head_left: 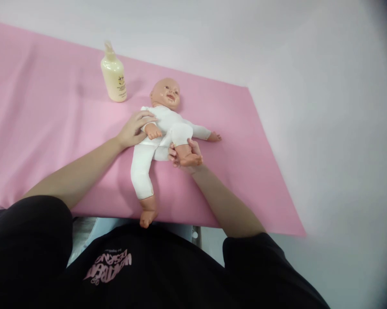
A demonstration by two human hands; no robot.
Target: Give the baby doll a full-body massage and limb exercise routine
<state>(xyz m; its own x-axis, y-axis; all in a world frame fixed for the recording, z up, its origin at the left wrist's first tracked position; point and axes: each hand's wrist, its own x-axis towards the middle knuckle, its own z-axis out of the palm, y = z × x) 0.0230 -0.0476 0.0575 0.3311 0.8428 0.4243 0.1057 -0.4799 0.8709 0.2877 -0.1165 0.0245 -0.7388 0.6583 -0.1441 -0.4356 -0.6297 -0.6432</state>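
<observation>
A bald baby doll (pixel 163 116) with a white cloth body lies on its back, its head toward the far side. My left hand (pixel 133 130) curls round the doll's side and upper arm on the left, the fingers reaching over the white cloth. Around the lower leg on the right, my right hand (pixel 193 150) is closed, holding that leg bent and raised toward the belly. The doll's other leg (pixel 141 171) stretches toward me, its foot over the table's near edge. One doll arm (pixel 201 132) extends out to the right.
A pale yellow pump bottle (pixel 114 79) stands upright beyond my left hand, left of the doll's head. Pink sheeting covers the table (pixel 245 184), whose right edge slopes toward me. A white wall (pixel 325 107) borders the far side and right.
</observation>
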